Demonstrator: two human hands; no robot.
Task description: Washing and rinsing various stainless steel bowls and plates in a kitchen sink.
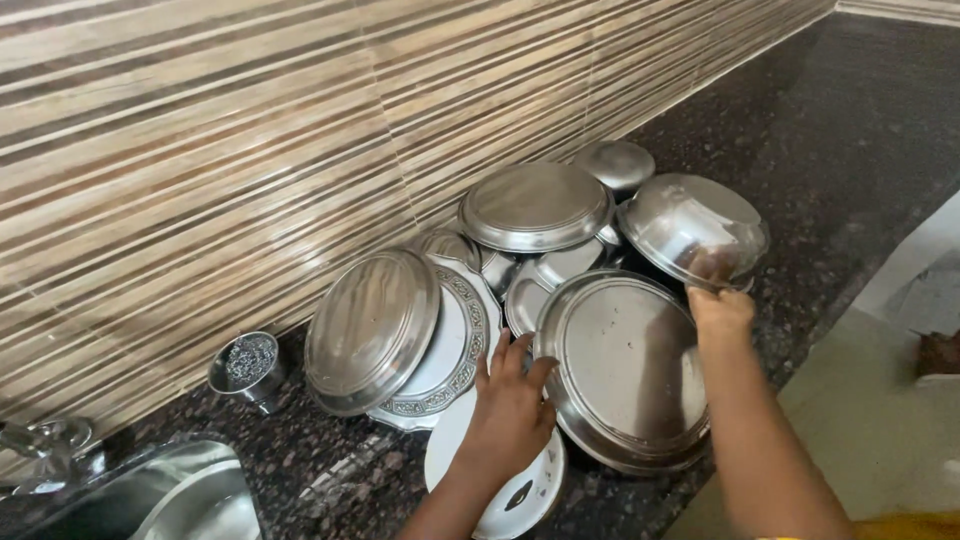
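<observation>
Left hand [512, 405] fingers [520, 355] (spread) touch steel plate [625, 370].

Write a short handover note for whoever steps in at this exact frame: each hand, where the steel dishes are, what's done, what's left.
Left hand: fingers on the left rim of the large steel plate, which stands tilted on the dark granite counter.
Right hand: gripping the same plate's upper right rim, beside an upturned steel bowl.
Already propped toward the striped tile wall: more steel plates, a patterned white plate.
White plate lies flat under the left wrist.
Left: the held plate is not yet settled.
</observation>
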